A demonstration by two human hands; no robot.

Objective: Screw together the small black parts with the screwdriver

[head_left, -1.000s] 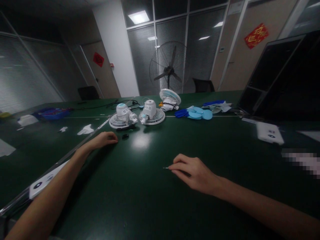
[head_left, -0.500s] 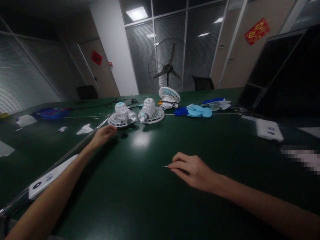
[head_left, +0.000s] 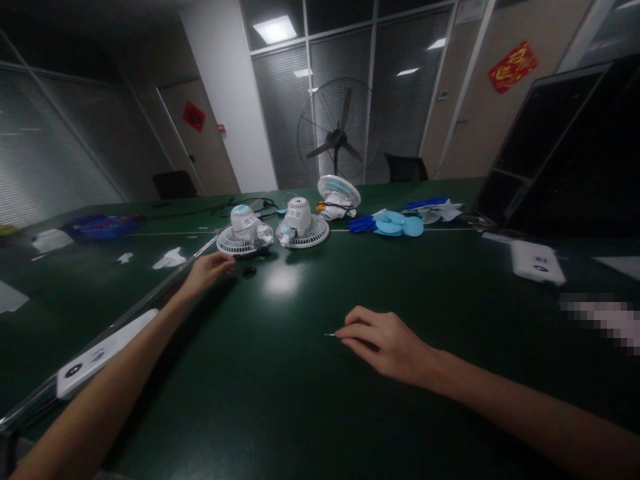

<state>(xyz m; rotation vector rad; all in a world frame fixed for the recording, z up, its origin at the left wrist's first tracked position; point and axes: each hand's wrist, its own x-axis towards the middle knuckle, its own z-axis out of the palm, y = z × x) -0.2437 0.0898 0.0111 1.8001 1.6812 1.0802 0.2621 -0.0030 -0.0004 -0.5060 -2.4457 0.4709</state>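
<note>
We couldn't identify the tiny piece in our right hand. Our left forearm partly hid a white case.

Extends the bare left arm forward from the lower left, almost straight. Turns the left hand inward, with fingers loosely curved toward the right. Angles the bare right arm in from the lower right and, with the right hand, pinches thumb to fingertips, knuckles up.

Bare left hand: we've moved it nearer the leftmost round-grilled white plastic fan.
White rectangular box: our forearm covers less.
</note>
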